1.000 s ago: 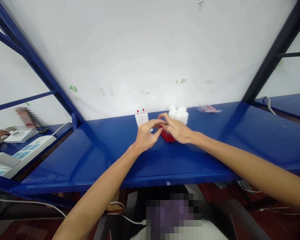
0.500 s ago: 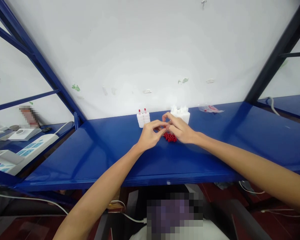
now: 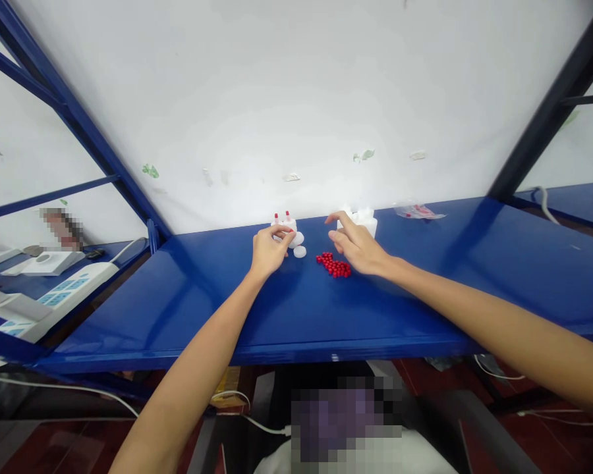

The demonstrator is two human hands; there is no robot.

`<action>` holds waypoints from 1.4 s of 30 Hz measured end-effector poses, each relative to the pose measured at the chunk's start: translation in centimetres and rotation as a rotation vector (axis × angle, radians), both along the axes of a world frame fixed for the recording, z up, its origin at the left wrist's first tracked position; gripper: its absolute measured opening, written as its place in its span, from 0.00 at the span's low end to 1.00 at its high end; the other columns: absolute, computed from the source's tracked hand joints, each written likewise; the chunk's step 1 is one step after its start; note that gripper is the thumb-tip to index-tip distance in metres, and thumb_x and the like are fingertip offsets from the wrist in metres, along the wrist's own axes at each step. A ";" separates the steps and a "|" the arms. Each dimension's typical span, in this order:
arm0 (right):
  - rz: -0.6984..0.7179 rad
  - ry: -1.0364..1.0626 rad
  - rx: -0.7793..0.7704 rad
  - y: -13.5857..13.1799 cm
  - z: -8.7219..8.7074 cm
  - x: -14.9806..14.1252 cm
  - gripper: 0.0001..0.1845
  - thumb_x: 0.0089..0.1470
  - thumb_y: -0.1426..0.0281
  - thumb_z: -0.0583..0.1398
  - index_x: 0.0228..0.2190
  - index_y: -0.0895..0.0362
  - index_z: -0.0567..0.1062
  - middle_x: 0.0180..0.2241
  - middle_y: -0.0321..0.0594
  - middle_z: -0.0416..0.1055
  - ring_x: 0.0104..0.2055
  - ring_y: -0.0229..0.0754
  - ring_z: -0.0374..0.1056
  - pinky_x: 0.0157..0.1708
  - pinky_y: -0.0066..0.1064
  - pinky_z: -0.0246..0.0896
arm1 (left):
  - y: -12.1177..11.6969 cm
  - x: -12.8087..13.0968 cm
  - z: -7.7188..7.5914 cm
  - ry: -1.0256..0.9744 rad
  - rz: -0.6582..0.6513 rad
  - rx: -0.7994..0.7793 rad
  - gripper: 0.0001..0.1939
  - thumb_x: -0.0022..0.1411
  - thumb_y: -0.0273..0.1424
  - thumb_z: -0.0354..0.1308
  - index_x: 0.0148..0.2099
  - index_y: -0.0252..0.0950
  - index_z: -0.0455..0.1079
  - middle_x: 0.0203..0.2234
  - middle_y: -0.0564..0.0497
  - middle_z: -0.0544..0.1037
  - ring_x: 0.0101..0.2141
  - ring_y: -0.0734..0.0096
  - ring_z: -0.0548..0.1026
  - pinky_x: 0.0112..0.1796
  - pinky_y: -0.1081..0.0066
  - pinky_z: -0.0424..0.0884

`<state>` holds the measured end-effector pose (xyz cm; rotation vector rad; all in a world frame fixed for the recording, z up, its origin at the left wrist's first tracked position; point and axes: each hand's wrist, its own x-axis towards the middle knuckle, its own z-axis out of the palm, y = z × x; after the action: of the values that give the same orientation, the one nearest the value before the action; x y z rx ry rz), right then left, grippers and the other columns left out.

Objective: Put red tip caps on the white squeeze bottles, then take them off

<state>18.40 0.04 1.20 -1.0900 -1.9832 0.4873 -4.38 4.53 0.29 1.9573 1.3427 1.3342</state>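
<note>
In the head view my left hand (image 3: 267,251) is closed, thumb and fingers pinching a small white plastic squeeze bottle (image 3: 299,239) near its red tip. The bottle leans with its round bottom turned toward me. Behind it stand white bottles with red tips (image 3: 287,219), partly hidden by the hand. My right hand (image 3: 358,247) is held with thumb and index finger apart and nothing visible between them. It hovers beside a loose pile of small red caps (image 3: 335,266). White bottles (image 3: 368,225) stand just behind my right hand, partly covered by it.
The blue table (image 3: 192,296) runs along a white wall. A clear plastic bag with red bits (image 3: 420,211) lies at the back right. On the left, a white power strip (image 3: 66,296) rests on another blue surface, beside a blue metal post (image 3: 86,125).
My hands were together above the red caps. The left has moved left with the bottle, toward the standing red-tipped bottles. The right has drawn apart and opened, uncovering more of the caps.
</note>
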 end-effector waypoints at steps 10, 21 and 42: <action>0.201 0.406 -0.322 0.4 0.5 -0.7 0.09 0.56 0.67 0.49 0.33 0.56 0.67 0.20 0.36 0.67 0.21 0.38 0.63 0.22 0.30 0.58 | -0.3 1.0 -0.9 0.005 -0.049 0.099 0.15 0.57 0.36 0.65 0.45 0.36 0.75 0.27 0.54 0.78 0.22 0.75 0.76 0.29 0.74 0.71; 0.311 0.374 -0.206 -0.3 -0.7 -1.0 0.12 0.57 0.67 0.48 0.44 0.52 0.56 0.19 0.28 0.65 0.20 0.38 0.61 0.24 0.30 0.57 | -4.0 4.6 0.0 -0.183 -0.334 0.267 0.04 0.56 0.29 0.66 0.35 0.34 0.77 0.31 0.49 0.82 0.32 0.71 0.80 0.39 0.70 0.77; 0.192 -0.170 0.151 -0.8 0.0 -0.5 0.24 0.51 0.71 0.49 0.51 0.57 0.53 0.30 0.39 0.70 0.28 0.46 0.65 0.31 0.38 0.59 | -4.4 4.1 -0.4 0.195 -0.363 0.618 0.16 0.61 0.21 0.60 0.51 0.37 0.72 0.40 0.48 0.82 0.39 0.70 0.80 0.43 0.69 0.77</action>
<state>17.90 -0.79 1.19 -0.8766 -2.2481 0.3467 -0.24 0.15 -0.12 2.6338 0.6195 1.5146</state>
